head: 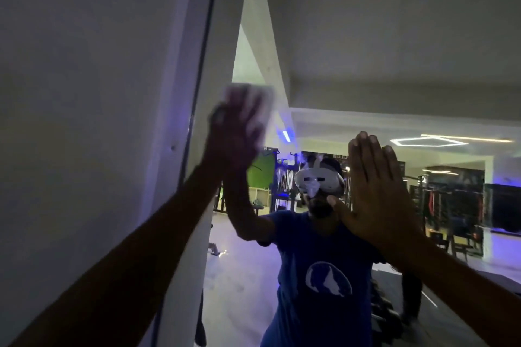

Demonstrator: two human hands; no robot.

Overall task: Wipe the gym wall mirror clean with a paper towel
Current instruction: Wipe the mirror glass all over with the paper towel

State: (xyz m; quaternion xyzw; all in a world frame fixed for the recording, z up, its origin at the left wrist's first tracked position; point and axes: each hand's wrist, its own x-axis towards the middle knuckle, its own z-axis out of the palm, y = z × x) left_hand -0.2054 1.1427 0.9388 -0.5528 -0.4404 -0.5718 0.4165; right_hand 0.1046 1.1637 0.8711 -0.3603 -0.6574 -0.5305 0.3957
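Note:
The wall mirror fills the middle and right of the view and reflects a dim gym. My left hand is raised near the mirror's left edge, blurred by motion. Its fingers look extended, and it presses a white paper towel flat against the glass. The towel shows above and to the right of the fingertips. My right hand lies flat on the glass further right and lower, fingers straight and together, holding nothing. The reflected arm meets my left hand at the glass.
A plain white wall runs along the left, ending at the mirror's dark edge strip. The glass reflects a person in a blue T-shirt, weight machines, floor and ceiling lights.

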